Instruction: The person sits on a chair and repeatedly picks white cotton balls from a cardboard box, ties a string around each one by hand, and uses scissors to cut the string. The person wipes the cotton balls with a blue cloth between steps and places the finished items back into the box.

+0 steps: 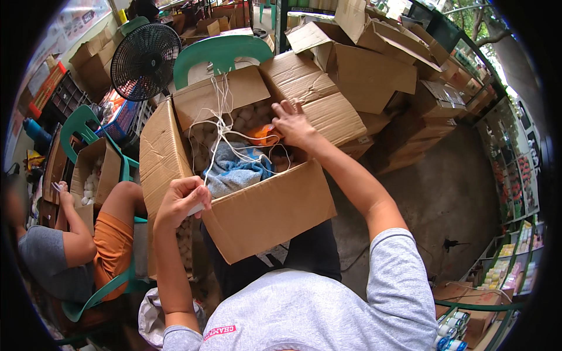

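Observation:
An open cardboard box (275, 205) stands before me with its flaps spread. Many round whitish pieces (244, 119) fill its back part, and a blue-grey cloth (234, 172) lies bunched at the front. Loose white strings (221, 126) hang tangled over the cloth. My left hand (182, 202) is closed at the box's front left corner, pinching white string; a small white piece shows under its fingers, its kind unclear. Over the right side of the box, my right hand (293, 123) has its fingers apart, beside an orange object (264, 136) whose kind I cannot make out.
A green plastic chair (222, 50) stands behind the box, near a black fan (146, 61). Stacked cardboard boxes (374, 70) rise at the back right. At left a seated person (64, 251) works beside another box (93, 175). Shelves with small goods (503, 263) line the right.

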A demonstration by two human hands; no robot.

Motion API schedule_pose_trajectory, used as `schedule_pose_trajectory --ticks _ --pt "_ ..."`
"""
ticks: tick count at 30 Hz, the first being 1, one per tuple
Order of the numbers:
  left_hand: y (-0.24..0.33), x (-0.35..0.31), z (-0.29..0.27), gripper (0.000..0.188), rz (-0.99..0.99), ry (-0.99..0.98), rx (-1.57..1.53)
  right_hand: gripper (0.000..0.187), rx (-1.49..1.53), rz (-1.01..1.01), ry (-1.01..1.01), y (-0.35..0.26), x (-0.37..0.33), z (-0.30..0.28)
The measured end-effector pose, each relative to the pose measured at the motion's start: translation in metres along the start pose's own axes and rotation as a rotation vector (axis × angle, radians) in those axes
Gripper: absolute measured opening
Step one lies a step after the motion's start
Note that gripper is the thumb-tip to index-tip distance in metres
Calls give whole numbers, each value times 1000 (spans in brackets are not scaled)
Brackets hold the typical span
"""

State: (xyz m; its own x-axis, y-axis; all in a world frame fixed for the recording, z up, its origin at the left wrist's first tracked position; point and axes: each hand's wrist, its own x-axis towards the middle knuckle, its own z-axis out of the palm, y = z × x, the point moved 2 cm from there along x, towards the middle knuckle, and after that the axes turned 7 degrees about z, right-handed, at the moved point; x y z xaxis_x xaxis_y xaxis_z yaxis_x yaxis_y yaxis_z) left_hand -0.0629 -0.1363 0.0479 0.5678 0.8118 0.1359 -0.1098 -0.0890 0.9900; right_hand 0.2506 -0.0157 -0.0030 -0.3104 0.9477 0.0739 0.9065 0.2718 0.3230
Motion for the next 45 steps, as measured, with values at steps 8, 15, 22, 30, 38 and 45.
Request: schedule_pose_trajectory --ticks 8,15,22,30,38,45 --pt "-20 17 2 30 18 312 227 22 508 264 8 26 22 -93" --pt "-44 39 18 31 24 437 461 16 679 184 292 112 50 -146" --pt "-48 38 25 30 26 482 637 17 570 94 705 145 121 -171" --pt "-45 39 27 30 27 521 723 11 493 285 1063 290 158 -146" --pt "-46 42 24 29 -34 588 737 14 -59 513 746 263 86 -106" --pt "-49 35 22 29 -32 567 778 18 248 732 960 303 91 -140"
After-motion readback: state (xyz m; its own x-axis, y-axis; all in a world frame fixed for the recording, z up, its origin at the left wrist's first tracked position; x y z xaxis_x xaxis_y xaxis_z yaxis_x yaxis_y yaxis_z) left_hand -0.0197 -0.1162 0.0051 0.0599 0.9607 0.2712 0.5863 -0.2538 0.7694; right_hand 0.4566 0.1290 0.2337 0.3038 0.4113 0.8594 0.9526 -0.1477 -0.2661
